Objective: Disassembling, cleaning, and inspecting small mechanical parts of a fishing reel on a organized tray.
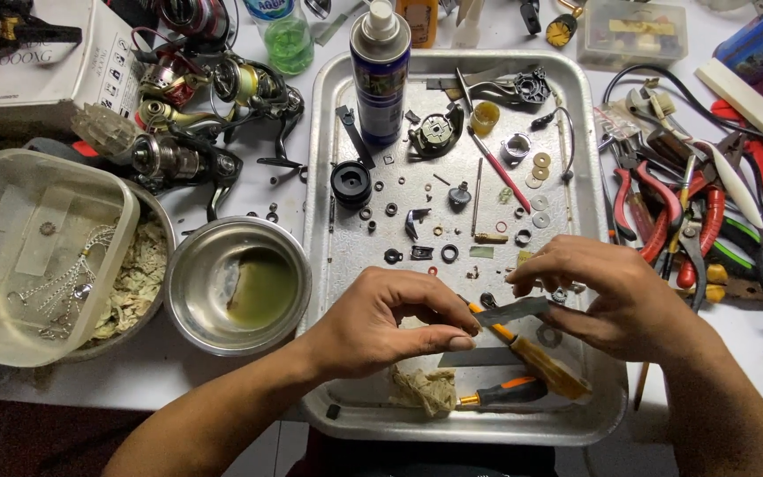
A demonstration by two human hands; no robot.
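Left hand [390, 322] over near part of metal tray [589, 177], thumb + forefinger pinched narrow on sth very small; item itself too small to tell. Pinch tip meets end of thin flat metal strip [512, 309]. Far left on table: clear plastic tub [11, 340] w/ a washer and chain bits, sitting on a bowl of shredded rags [139, 274]. Just right of it, steel bowl [189, 300] w/ greenish liquid at bottom. Behind these, several fishing reels [178, 159], partly stripped. Tray centre: blue spray can [380, 79] upright at far edge, black spool-like part [351, 184] near it, many washers, rings, screws spread apart over tray floor. Near edge of tray: wad of rag [426, 389], two orange-handled screwdrivers [505, 392] lying beside it, one w/ tip reaching up betw. the hands. Right hand [615, 296] holds the strip by its right end, fingers curled round it, thumb on top. Right of tray, on table: heap of pliers [664, 212], red + green grips, cables tangled among them.
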